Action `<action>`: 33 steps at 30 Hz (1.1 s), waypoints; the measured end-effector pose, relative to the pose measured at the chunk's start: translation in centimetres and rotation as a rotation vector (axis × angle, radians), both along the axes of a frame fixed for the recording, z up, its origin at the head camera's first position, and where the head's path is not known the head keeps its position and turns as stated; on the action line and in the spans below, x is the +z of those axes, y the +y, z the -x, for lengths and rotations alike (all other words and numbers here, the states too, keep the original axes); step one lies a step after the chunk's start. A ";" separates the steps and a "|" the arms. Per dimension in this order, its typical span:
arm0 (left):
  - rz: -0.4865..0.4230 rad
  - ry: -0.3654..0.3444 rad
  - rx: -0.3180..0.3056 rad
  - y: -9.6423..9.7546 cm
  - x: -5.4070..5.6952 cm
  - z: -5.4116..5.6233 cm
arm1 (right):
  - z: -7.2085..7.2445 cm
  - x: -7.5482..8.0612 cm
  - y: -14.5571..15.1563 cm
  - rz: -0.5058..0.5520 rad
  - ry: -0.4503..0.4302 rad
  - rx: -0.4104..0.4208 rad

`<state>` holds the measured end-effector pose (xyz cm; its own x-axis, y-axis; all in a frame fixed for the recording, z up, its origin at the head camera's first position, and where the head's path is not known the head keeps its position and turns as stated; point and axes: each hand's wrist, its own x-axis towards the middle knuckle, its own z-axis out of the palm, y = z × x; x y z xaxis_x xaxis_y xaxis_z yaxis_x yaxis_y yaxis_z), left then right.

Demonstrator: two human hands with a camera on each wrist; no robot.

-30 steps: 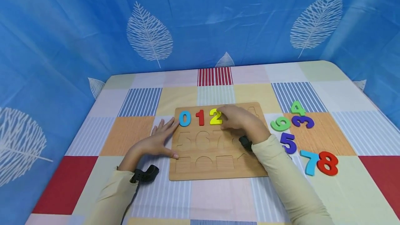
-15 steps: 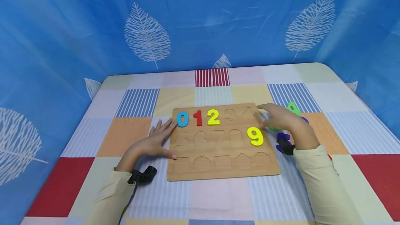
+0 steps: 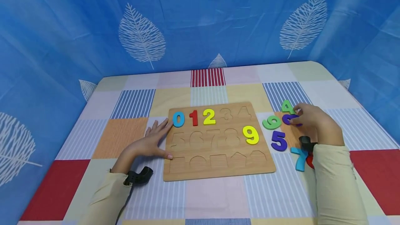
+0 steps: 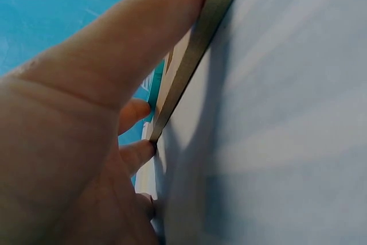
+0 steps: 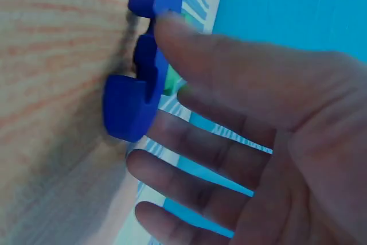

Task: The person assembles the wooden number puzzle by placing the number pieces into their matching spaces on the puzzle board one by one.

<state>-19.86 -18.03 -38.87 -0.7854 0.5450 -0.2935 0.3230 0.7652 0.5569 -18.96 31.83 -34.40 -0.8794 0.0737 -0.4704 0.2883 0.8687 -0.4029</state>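
In the head view, my left hand [image 3: 145, 145] lies along the left edge of a wooden number board [image 3: 218, 173], fingers spread and straight, thumb on its lower left part. The left wrist view shows the thumb over the board's edge [image 4: 195, 50]. My right hand [image 3: 322, 124] is at the purple number 3 [image 3: 286, 118], right of the board. Up close, the thumb meets one side of the number 3 [image 5: 127, 110] and a finger reaches its other side. The 3 is on or just above the cloth; which, I cannot tell.
Blue 0 [image 3: 178, 119], red 1 [image 3: 194, 117], yellow 2 [image 3: 209, 117] and yellow 9 [image 3: 251, 135] sit on the board. Close to the right hand lie green 4 [image 3: 286, 106], green 6 [image 3: 271, 123], purple 5 [image 3: 279, 141], blue 7 [image 3: 300, 159] and red 8 [image 3: 310, 161], partly hidden.
My right hand has left the yellow 2 on the board and moved right to the purple 3. The left hand stays at the board's left edge.
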 end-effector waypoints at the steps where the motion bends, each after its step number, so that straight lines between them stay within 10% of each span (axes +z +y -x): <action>1: -0.002 -0.002 0.000 0.0 0.0 0.0 | -0.1 0.0 0.0 0.010 -0.009 -0.025; 6: -0.008 -0.014 0.003 -0.1 0.0 0.0 | -0.1 -0.2 -0.6 -0.038 -0.001 -0.097; 19: -0.019 -0.011 -0.011 -0.1 0.0 -0.1 | 0.9 -0.8 -1.3 -0.056 0.165 0.165; 33: -0.014 -0.007 -0.008 -0.1 0.0 0.0 | 0.8 -1.5 -1.5 -0.055 0.145 0.180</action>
